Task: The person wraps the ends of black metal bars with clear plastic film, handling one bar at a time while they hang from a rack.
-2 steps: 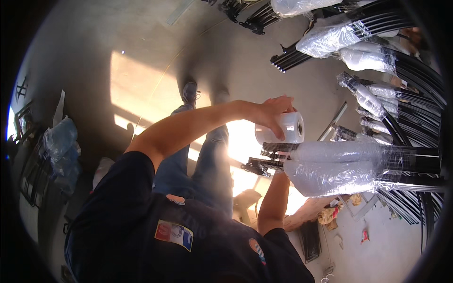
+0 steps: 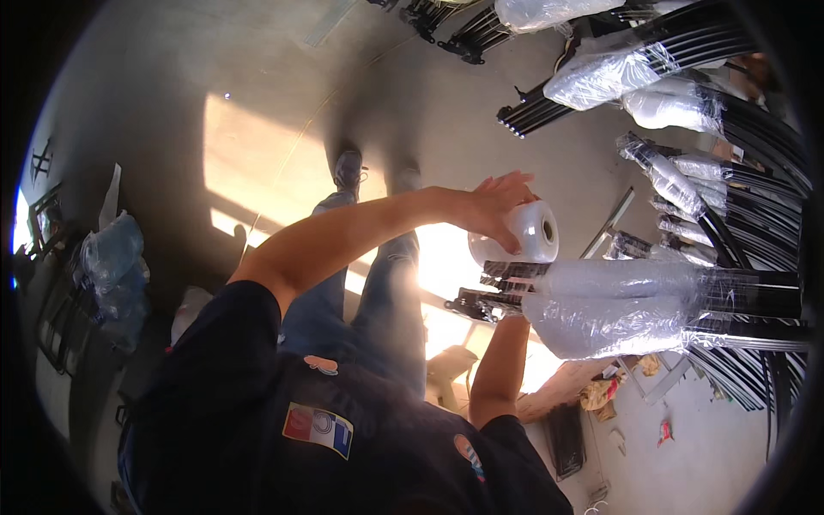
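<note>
My left hand [image 2: 502, 210] grips a roll of clear stretch film [image 2: 524, 243], thumb along its near side and the other fingers over the top. The open end of its core faces right and up. Just below the roll lies a bundle of black tubes [image 2: 751, 292], its left part wound in shiny clear film [image 2: 614, 300]. Dark end fittings [image 2: 485, 302] stick out at the bundle's left end. My right forearm [image 2: 500, 369] reaches up under this end; the bundle hides most of my right hand, and its fingers cannot be made out.
More film-wrapped tube bundles [image 2: 601, 77] crowd the upper right. Loose black tubes [image 2: 730, 373] hang below the bundle. Blue plastic wrapping [image 2: 116, 266] covers things at the left. A box-like brown panel [image 2: 562, 386] and a dark flat piece [image 2: 565, 442] stand lower right.
The film roll has tilted slightly, so its core end shows more toward me. My left hand stays on it. The bundle has hardly moved.
</note>
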A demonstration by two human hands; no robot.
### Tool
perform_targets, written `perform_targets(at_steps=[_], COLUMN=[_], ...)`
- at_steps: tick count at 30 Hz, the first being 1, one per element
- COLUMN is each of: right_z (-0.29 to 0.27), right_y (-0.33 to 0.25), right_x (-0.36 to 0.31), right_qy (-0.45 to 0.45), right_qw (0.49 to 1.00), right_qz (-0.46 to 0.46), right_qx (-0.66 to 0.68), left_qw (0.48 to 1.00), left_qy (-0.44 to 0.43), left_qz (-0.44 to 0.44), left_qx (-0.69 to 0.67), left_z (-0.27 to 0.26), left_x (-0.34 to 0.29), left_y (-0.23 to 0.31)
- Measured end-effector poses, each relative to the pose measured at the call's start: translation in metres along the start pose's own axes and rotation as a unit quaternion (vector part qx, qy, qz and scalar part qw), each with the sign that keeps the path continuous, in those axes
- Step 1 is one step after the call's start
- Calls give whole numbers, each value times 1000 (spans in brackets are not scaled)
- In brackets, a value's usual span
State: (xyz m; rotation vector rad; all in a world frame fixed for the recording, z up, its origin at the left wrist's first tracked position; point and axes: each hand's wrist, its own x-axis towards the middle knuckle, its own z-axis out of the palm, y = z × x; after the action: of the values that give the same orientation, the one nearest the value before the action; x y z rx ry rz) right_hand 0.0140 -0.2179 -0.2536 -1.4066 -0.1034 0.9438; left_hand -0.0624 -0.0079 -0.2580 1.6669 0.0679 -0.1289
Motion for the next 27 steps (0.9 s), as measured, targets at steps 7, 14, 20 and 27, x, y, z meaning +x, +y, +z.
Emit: perform_targets(at_steps=[7,14,20,27], right_z=[-13,-47,15,165], right_y=[15,17,-35,-29], right_x=[-9,-2,-58,-92], right_qy=[5,-21,-35,-36], right_qw=[1000,997,999,965], right_qz=[24,79,16,-58], right_qx=[15,7,-3,-252], left_qw=[991,990,985,997], left_qy=[-18,114,72,49], left_qz=[110,82,27,50], left_qx=[74,-25,-153,-40], left_z=[-12,-29,-48,-44], left_x=[-65,-56,-47,-32], left_y=[63,81,65,59])
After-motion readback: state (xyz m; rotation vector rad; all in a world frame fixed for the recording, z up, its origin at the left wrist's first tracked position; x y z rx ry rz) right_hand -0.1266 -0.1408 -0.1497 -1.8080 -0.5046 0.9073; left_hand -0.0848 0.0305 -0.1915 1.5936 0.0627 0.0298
